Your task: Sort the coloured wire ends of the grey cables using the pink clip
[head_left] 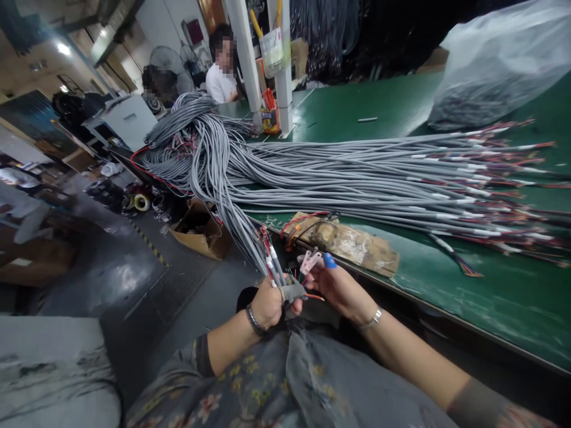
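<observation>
Held cables: grey, in the left hand (269,304), off the near edge of the table (450,291); their long axis (275,266) runs from the grip far and left.
Left grip: closed around the cables, a grey wrap (293,291) at the thumb side.
Right grip: fingers of the right hand (341,291) together on a small pink clip (311,262); a blue cover (329,260) sits on one digit.
Between hands: loose coloured wires (292,276), just left of the right hand; the left is nearer the cables.
Bundle: more grey cables (357,169) lie left to right across the table, beyond both hands.
Carton: open on the floor (209,241), left; contents too dark to tell.
Bag (504,59): clear, far right, dark grey pieces inside.
Post pouch (273,53): far, yellow-handled tools upright in it.
</observation>
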A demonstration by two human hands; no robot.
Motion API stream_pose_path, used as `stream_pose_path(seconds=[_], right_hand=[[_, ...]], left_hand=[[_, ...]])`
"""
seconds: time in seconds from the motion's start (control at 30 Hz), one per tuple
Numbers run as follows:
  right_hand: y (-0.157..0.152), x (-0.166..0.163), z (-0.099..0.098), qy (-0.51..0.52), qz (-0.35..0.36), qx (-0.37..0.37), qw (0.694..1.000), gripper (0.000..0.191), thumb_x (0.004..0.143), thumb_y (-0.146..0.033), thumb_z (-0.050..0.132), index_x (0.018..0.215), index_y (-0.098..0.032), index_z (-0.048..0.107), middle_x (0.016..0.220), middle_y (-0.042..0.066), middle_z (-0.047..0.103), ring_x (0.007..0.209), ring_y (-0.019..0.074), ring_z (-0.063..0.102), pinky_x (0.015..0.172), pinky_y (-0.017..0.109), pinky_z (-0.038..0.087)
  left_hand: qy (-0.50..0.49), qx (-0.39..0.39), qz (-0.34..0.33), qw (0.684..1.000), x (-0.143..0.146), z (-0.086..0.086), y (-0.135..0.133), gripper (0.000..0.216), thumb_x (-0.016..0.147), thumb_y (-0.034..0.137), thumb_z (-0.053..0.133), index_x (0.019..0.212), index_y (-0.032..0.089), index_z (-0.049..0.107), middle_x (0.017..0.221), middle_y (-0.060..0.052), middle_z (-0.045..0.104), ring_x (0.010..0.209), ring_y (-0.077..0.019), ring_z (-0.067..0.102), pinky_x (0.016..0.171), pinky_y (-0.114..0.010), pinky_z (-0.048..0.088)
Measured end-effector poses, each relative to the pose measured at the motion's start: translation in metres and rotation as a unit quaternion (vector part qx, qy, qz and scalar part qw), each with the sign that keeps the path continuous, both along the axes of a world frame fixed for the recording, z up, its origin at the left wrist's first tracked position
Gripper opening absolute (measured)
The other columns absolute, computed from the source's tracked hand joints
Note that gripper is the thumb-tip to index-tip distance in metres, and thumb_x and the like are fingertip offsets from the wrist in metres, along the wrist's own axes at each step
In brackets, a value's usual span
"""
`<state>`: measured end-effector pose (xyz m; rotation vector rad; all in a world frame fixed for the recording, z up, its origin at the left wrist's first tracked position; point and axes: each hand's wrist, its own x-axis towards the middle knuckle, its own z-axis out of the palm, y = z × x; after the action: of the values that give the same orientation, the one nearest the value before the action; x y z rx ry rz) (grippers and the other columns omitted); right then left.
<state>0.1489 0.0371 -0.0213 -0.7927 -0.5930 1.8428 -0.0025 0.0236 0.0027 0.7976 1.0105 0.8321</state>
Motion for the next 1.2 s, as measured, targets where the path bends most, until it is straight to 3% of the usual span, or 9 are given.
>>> stream_pose_path(seconds=[0.17,0.43,0.63,0.8,1.0,1.2], right_hand=[[0.002,-0.009,0.004,0.024,-0.012,-0.011,1.000,0.042,0.062,-0.059,0.075,0.066,-0.018,0.065,0.060,0.000,0.056,0.054,0.0123,0.047,0.053,0.026,0.041],[0.002,-0.012,0.003,0.048,-0.033,-0.028,0.998,0.039,0.062,-0.055,0.078,0.069,-0.019,0.066,0.064,0.000,0.059,0.059,0.0135,0.050,0.062,0.029,0.045],[0.001,-0.011,0.002,0.066,-0.030,-0.043,0.996,0.039,0.064,-0.059,0.074,0.071,-0.021,0.067,0.063,-0.001,0.062,0.056,0.0124,0.052,0.056,0.025,0.044],[0.002,-0.005,0.002,0.078,-0.018,-0.065,0.995,0.044,0.058,-0.063,0.076,0.071,-0.022,0.068,0.068,0.000,0.065,0.060,0.0121,0.055,0.056,0.024,0.045],[0.002,-0.008,0.006,0.016,-0.049,-0.034,0.998,0.037,0.059,-0.052,0.080,0.071,-0.020,0.068,0.061,-0.002,0.061,0.056,0.0099,0.051,0.054,0.022,0.043],[-0.001,-0.010,0.010,-0.009,-0.061,-0.036,0.997,0.041,0.057,-0.055,0.080,0.070,-0.018,0.067,0.062,-0.001,0.060,0.056,0.0103,0.050,0.053,0.023,0.041]], left_hand=[[0.017,-0.004,0.006,1.000,0.007,0.004,0.003,0.037,0.051,0.045,0.078,0.051,0.014,0.057,0.039,-0.001,0.053,0.032,-0.0093,0.045,0.037,-0.023,0.035],[0.040,-0.015,0.005,0.999,0.007,0.003,0.004,0.032,0.051,0.039,0.076,0.049,0.014,0.056,0.037,0.000,0.053,0.031,-0.0083,0.043,0.035,-0.021,0.034],[0.044,-0.025,0.003,0.999,0.005,0.005,0.001,0.037,0.047,0.043,0.078,0.051,0.014,0.057,0.036,0.000,0.052,0.030,-0.0091,0.043,0.035,-0.022,0.034],[0.035,-0.014,-0.005,0.999,-0.001,0.010,-0.005,0.037,0.049,0.044,0.077,0.049,0.014,0.056,0.036,0.000,0.052,0.030,-0.0084,0.042,0.035,-0.021,0.033],[0.020,-0.017,-0.002,1.000,-0.003,0.011,-0.001,0.038,0.048,0.046,0.078,0.050,0.014,0.057,0.035,0.000,0.052,0.029,-0.0090,0.042,0.034,-0.022,0.033],[0.006,-0.031,-0.019,0.999,-0.001,0.009,0.005,0.040,0.047,0.046,0.079,0.048,0.014,0.056,0.034,0.000,0.051,0.028,-0.0086,0.041,0.033,-0.021,0.032]])
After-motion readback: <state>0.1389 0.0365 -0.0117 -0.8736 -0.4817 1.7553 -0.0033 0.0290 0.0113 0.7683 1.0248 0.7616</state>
